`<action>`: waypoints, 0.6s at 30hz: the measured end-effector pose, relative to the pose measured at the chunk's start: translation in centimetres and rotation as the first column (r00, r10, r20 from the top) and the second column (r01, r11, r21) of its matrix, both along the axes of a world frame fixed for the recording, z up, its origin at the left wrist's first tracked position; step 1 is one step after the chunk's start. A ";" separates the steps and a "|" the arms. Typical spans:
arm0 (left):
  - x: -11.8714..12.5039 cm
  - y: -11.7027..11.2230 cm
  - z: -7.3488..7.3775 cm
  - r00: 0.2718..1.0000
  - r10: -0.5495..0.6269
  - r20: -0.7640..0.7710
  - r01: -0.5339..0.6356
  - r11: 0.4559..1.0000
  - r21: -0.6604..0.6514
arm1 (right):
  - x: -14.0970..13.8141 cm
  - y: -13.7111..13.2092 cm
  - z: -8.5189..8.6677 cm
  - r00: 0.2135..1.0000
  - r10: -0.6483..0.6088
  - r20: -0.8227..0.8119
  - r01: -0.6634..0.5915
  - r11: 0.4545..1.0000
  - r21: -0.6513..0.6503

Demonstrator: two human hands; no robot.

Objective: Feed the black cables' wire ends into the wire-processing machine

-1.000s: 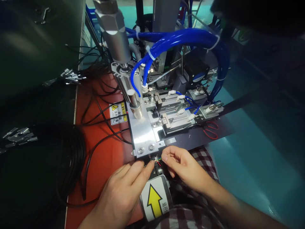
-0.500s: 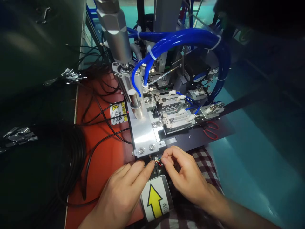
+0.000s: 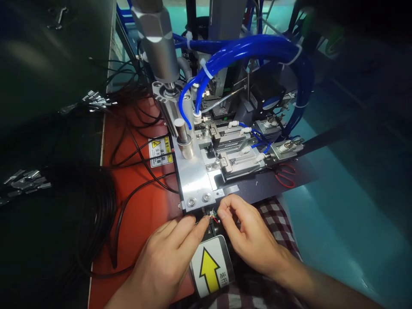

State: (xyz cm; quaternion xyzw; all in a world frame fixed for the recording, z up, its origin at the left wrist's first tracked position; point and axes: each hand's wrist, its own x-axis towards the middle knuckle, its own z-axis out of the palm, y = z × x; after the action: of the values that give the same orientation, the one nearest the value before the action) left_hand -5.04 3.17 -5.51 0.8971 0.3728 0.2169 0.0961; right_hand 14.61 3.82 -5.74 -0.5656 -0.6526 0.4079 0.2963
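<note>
Thin coloured wires (image 3: 213, 218), red, green and pale, fan out between my two hands at the front of the machine. My left hand (image 3: 175, 246) is closed, its thumb and forefinger pinching the wires at their left side. The fingertips of my right hand (image 3: 246, 229) are pressed together at the right of the wires, by the green one; whether a strand is caught in them is too small to be certain. Just beyond my fingers lies the front edge of a metal plate (image 3: 195, 182) with two bolts. A yellow arrow label (image 3: 210, 268) sits below the wires.
Black cables (image 3: 135, 150) cross the red mat (image 3: 144, 231) on the left, some with shiny metal ends (image 3: 27, 184). Blue air hoses (image 3: 254, 47) arch over the pneumatic cylinders (image 3: 241, 163). Red-handled scissors (image 3: 285, 176) lie at the right, and a warning label (image 3: 161, 152) at the left.
My right fingertips have shifted very slightly about the wires, and the green strand's end now shows a little more. My left hand keeps its pinch. The view has tilted slightly.
</note>
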 end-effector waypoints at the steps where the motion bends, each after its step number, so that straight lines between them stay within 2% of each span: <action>1: 0.0 0.0 0.1 1.000 -0.002 -0.004 0.002 1.000 -0.003 | 0.0 0.0 0.0 1.000 -0.002 0.000 0.002 1.000 -0.003; 8: 0.0 0.1 0.5 1.000 -0.006 -0.020 0.006 0.999 0.033 | -0.2 0.1 0.0 0.999 -0.007 0.047 0.007 1.000 -0.005; 18: 0.1 0.2 0.4 1.000 -0.004 -0.029 0.005 0.999 0.051 | -0.6 0.0 0.7 0.962 0.010 0.271 -0.036 0.995 0.090</action>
State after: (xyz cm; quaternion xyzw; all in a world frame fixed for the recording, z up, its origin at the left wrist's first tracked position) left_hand -4.96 3.35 -5.07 0.9031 0.3664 0.2132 0.0682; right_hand 14.03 3.83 -5.03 -0.5938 -0.7120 0.2992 0.2258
